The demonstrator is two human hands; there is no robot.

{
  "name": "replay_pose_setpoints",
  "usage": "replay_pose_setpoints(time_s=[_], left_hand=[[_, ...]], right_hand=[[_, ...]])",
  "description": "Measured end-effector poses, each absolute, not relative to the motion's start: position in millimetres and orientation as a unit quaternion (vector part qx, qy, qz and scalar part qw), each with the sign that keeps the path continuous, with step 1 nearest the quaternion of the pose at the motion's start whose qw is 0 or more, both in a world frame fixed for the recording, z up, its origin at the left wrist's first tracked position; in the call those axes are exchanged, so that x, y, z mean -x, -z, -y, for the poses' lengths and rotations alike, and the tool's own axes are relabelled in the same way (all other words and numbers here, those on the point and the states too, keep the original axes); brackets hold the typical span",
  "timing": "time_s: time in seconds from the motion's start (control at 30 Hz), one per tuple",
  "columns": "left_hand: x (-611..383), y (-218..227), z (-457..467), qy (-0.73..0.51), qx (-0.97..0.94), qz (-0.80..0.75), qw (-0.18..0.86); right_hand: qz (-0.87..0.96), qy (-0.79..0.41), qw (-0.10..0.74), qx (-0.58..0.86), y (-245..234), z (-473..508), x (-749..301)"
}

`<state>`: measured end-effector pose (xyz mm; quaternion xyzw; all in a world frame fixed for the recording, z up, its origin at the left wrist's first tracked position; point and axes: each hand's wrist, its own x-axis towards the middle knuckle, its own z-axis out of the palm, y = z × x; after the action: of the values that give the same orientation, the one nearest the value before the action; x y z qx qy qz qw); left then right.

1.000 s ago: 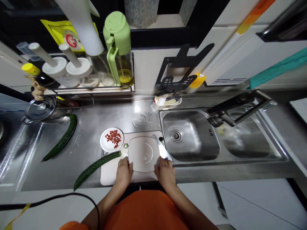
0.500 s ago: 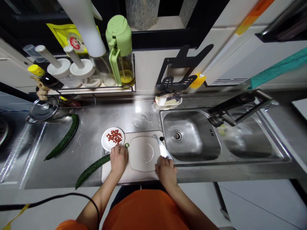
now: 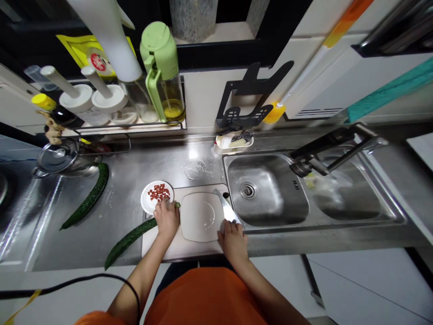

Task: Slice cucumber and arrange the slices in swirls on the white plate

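Note:
My left hand (image 3: 167, 220) is closed around a long dark green cucumber (image 3: 130, 241), near its upper right end. The cucumber's pale tip (image 3: 177, 205) pokes out past my fingers, and its middle is covered by the hand. Under it lies a white cutting board (image 3: 150, 246), with a pale rounded-square panel (image 3: 199, 216) outlined in the middle. On the board's right side rests a knife (image 3: 227, 210), blade pointing up and left. My right hand (image 3: 234, 240) is curled over the near end of the knife, hiding its handle.
A white plate (image 3: 146, 202) of small red pieces touches the board's upper left. A second cucumber (image 3: 86, 203) lies farther left, near a lidded pot (image 3: 59, 155). The sink (image 3: 270, 216) and faucet (image 3: 321, 158) are at right. Behind stand an oil bottle (image 3: 162, 67) and seasoning jars (image 3: 79, 101).
The view shifts slightly. My left hand turns a little over the cucumber, and less of its tip shows. My right hand stays at the knife.

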<state>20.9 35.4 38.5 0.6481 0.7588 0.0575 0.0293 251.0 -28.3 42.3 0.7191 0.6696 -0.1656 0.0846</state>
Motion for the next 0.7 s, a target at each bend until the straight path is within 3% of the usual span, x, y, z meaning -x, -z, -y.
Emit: replay_pose_setpoints(time_s=[0.33,0.47,0.7], left_hand=[[-16.6,-43.0,-38.4,-0.111,-0.616,-0.774,0.098],[-9.4,-50.0,-39.8,-0.179,-0.604,-0.744,0.223],[-24.6,-58.5,-46.0,-0.282,-0.469,-0.675,0.495]], right_hand=[[-0.665,0.191,0.09,-0.717,-43.5,24.1,-254.8],[-0.651,0.187,0.071,-0.732,-49.0,20.1,-259.9],[-0.684,0.288,-0.139,-0.656,-54.2,-7.1,-253.7]])
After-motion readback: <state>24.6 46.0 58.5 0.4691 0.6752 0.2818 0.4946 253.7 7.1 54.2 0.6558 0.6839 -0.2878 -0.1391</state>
